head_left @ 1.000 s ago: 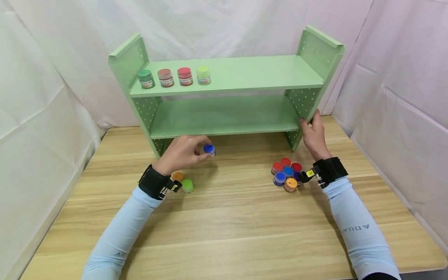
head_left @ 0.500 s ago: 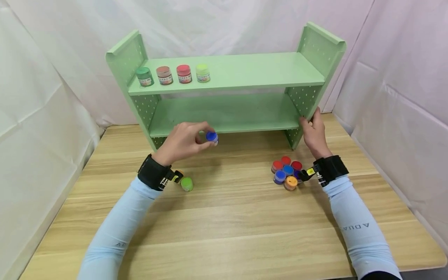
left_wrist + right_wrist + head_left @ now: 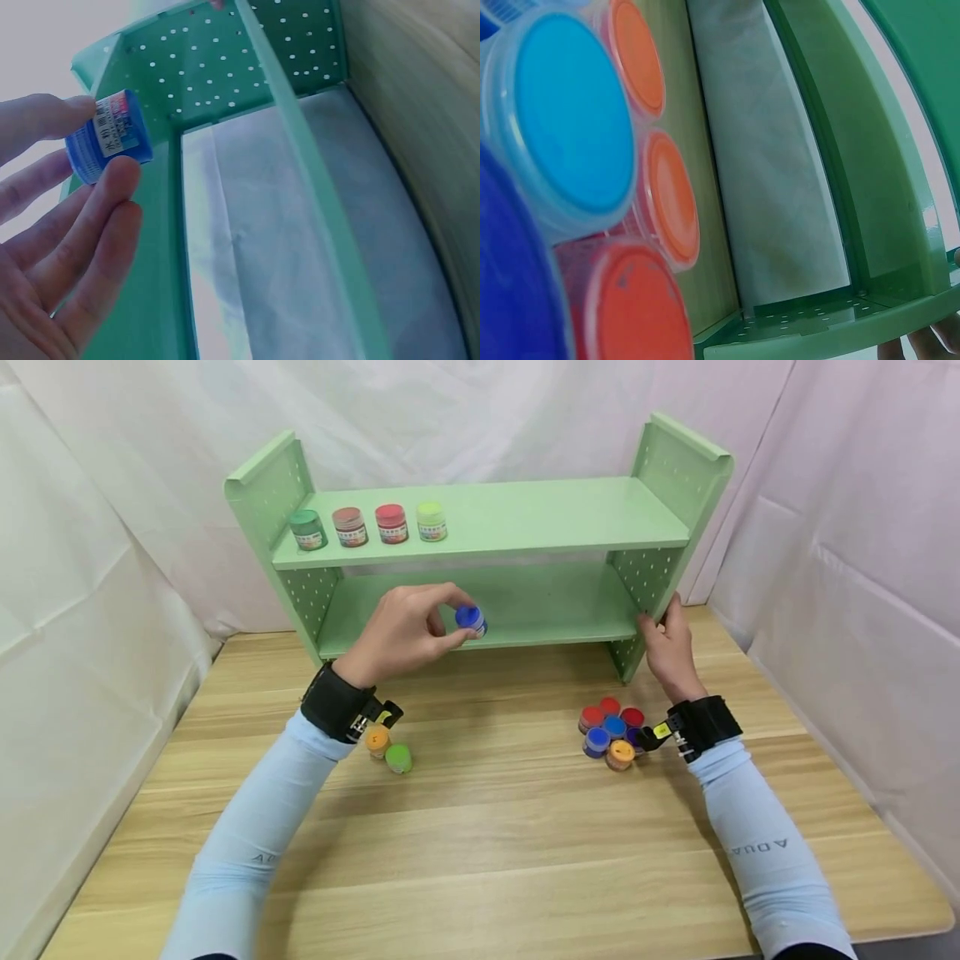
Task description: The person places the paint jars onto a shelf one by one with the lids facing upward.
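Observation:
My left hand (image 3: 405,635) pinches a small blue paint jar (image 3: 471,620) between thumb and fingers, in front of the lower board of a light green two-tier shelf (image 3: 555,514). In the left wrist view, the jar (image 3: 112,135) is tilted and its printed label shows. At the shelf's right side panel, my right hand (image 3: 673,656) grips the edge, thumb in front and fingers partly hidden behind. Fingers (image 3: 926,346) show past the panel's rim in the right wrist view. Along the left of the upper board stand paint jars: dark green (image 3: 307,530), brownish red (image 3: 350,527), red (image 3: 392,524) and yellow-green (image 3: 431,522).
An orange jar (image 3: 378,741) and a green jar (image 3: 399,758) stand on the wooden table (image 3: 480,860) below my left wrist. Near my right wrist is a tight cluster of several jars, among them a blue one (image 3: 597,742) and an orange one (image 3: 620,755). White cloth (image 3: 480,418) hangs behind.
My left hand has lifted the blue paint jar from low over the table up to the lower board, slightly rightward. My right hand keeps its grip on the side panel.

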The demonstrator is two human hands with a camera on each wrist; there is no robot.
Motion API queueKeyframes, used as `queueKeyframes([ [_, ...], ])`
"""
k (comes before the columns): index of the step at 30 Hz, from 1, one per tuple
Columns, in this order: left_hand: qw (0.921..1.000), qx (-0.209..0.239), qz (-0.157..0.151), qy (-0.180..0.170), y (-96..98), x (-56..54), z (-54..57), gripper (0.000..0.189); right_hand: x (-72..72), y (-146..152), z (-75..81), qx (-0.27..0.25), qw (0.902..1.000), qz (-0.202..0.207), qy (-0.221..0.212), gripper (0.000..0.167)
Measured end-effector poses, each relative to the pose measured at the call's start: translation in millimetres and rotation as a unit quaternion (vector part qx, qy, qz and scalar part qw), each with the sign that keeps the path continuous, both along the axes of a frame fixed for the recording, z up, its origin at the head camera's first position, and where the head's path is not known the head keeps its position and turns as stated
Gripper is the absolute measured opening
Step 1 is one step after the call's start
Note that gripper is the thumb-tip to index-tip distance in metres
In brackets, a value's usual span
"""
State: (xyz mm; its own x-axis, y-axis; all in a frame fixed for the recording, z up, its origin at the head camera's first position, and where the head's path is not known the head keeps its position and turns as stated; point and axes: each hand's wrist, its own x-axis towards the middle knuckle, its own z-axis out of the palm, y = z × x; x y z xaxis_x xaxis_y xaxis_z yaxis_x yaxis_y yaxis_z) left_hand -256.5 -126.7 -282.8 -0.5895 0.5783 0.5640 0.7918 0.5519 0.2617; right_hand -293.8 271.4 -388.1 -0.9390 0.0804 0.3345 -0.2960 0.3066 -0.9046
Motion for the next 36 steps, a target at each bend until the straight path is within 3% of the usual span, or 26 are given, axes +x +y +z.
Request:
queueKeyframes([
  [8, 0.9978, 0.059, -0.02, 0.023, 6.5, -8.5, 22.7, 0.026, 0.0, -1.1, 0.8, 0.002, 1.0, -0.006, -0.002, 0.06],
  [14, 0.9956, 0.079, -0.011, 0.051, 13.1, -15.1, 40.8, 0.027, 0.0, 0.6, 1.2, -0.002, 1.0, -0.005, 0.002, 0.06],
  [22, 0.9929, 0.062, 0.042, 0.092, 23.2, -23.2, 64.3, 0.028, 1.9, 0.5, 1.3, 0.0, 1.0, -0.006, -0.001, 0.06],
  [28, 0.9923, 0.029, 0.089, 0.081, 27.3, -29.8, 73.8, 0.025, 0.6, -0.1, 0.7, 0.0, 1.0, -0.002, -0.003, 0.061],
  [36, 0.9904, 0.0, 0.115, 0.076, 31.4, -32.2, 79.9, 0.024, -3.2, 1.2, -0.2, 0.002, 1.0, 0.001, -0.008, 0.062],
])
